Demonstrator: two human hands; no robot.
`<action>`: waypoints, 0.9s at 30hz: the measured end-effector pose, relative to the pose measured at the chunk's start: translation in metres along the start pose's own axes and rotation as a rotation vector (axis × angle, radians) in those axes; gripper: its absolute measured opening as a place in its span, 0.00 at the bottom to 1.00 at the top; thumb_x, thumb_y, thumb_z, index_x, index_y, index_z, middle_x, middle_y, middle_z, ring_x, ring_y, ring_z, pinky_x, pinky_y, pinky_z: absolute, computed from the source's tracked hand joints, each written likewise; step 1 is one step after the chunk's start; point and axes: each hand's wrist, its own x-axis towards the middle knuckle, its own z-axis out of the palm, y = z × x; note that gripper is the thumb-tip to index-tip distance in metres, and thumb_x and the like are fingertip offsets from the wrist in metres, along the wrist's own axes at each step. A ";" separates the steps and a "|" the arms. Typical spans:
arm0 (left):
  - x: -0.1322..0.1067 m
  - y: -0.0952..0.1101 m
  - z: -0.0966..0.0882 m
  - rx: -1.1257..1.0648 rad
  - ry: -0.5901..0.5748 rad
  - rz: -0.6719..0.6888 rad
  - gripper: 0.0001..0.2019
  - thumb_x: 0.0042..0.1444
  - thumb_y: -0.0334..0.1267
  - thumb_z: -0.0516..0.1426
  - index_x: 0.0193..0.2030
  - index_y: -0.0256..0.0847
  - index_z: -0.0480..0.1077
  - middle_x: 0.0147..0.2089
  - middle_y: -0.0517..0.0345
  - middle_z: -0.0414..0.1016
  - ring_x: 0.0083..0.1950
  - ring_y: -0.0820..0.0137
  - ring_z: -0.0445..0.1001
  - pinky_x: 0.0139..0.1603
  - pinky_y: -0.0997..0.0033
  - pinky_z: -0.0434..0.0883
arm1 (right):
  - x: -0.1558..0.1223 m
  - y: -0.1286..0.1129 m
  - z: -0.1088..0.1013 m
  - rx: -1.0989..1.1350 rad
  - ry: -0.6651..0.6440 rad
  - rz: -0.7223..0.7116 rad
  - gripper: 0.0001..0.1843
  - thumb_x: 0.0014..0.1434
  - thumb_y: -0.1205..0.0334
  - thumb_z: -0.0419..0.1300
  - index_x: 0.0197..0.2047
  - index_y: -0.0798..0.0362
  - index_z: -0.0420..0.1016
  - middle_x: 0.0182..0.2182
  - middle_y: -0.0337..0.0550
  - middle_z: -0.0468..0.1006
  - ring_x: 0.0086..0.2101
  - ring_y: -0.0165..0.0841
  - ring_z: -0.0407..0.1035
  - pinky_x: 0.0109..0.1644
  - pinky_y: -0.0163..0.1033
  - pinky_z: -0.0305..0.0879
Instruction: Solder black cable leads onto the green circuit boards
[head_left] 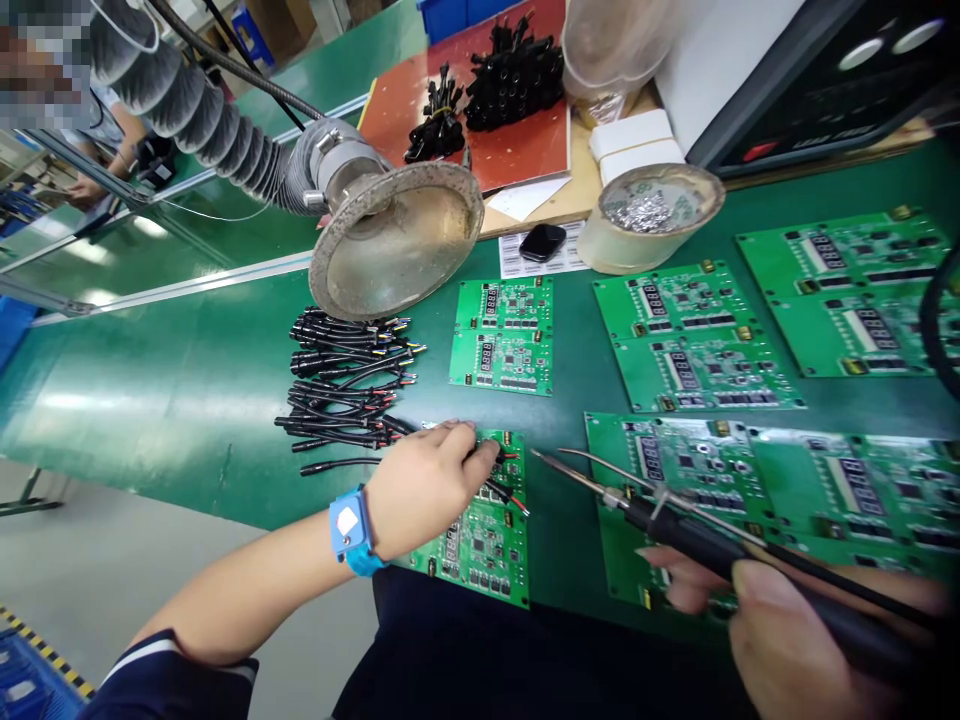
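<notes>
Right hand (787, 640): grip closed round soldering iron (686, 535); left hand (424, 485): grip pinching black cabling (501, 491) over circuit board (487, 555).

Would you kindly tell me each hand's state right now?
Left hand: closed, holding black cable over a circuit board.
Right hand: closed, holding a soldering iron.

One left hand (424, 485) and one right hand (784, 635); one soldering iron (675, 532); one wrist strap (352, 530); one extractor hood (405, 245); one red board (517, 162); two bunches of black connectors (514, 80); one tub (624, 242); well over ten black cables (330, 362), too crowded to count exactly; at least five circuit panels (501, 337), their full number hidden by overlap
</notes>
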 end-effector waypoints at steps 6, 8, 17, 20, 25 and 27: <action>0.000 0.001 -0.001 0.004 -0.004 -0.011 0.13 0.60 0.28 0.45 0.49 0.31 0.64 0.40 0.45 0.69 0.39 0.64 0.73 0.33 0.64 0.74 | 0.002 -0.012 0.007 0.011 -0.011 -0.184 0.11 0.51 0.61 0.56 0.20 0.51 0.68 0.15 0.39 0.71 0.16 0.29 0.67 0.19 0.32 0.66; -0.001 0.001 -0.001 0.010 -0.001 -0.008 0.13 0.61 0.28 0.44 0.49 0.31 0.63 0.40 0.45 0.69 0.38 0.64 0.73 0.33 0.64 0.74 | -0.001 -0.010 0.009 0.006 -0.015 -0.157 0.09 0.51 0.61 0.56 0.21 0.51 0.67 0.16 0.37 0.72 0.17 0.28 0.67 0.19 0.31 0.66; -0.002 0.003 0.005 -0.001 0.084 -0.002 0.12 0.60 0.28 0.44 0.47 0.29 0.64 0.39 0.45 0.70 0.39 0.63 0.73 0.33 0.65 0.74 | -0.005 -0.005 0.011 0.021 -0.007 -0.112 0.06 0.49 0.60 0.59 0.24 0.52 0.67 0.17 0.36 0.72 0.17 0.28 0.67 0.19 0.30 0.66; -0.002 0.003 0.005 -0.004 0.071 0.009 0.12 0.60 0.27 0.43 0.46 0.29 0.64 0.39 0.44 0.70 0.39 0.64 0.73 0.34 0.65 0.74 | -0.003 -0.009 0.010 0.001 -0.016 -0.152 0.07 0.50 0.61 0.57 0.22 0.52 0.68 0.16 0.38 0.72 0.17 0.28 0.67 0.19 0.30 0.66; 0.001 0.000 0.004 0.001 0.016 0.020 0.12 0.59 0.27 0.43 0.45 0.29 0.64 0.40 0.44 0.69 0.36 0.65 0.72 0.31 0.65 0.73 | -0.003 -0.006 0.010 0.011 -0.022 -0.164 0.06 0.49 0.61 0.57 0.23 0.51 0.69 0.17 0.37 0.72 0.18 0.29 0.68 0.19 0.31 0.66; 0.003 0.000 0.003 0.007 -0.024 0.023 0.11 0.59 0.27 0.44 0.45 0.29 0.64 0.39 0.46 0.68 0.34 0.67 0.71 0.30 0.67 0.73 | -0.005 -0.003 0.010 0.039 -0.018 -0.139 0.05 0.49 0.61 0.58 0.23 0.51 0.69 0.17 0.37 0.73 0.18 0.29 0.68 0.19 0.32 0.67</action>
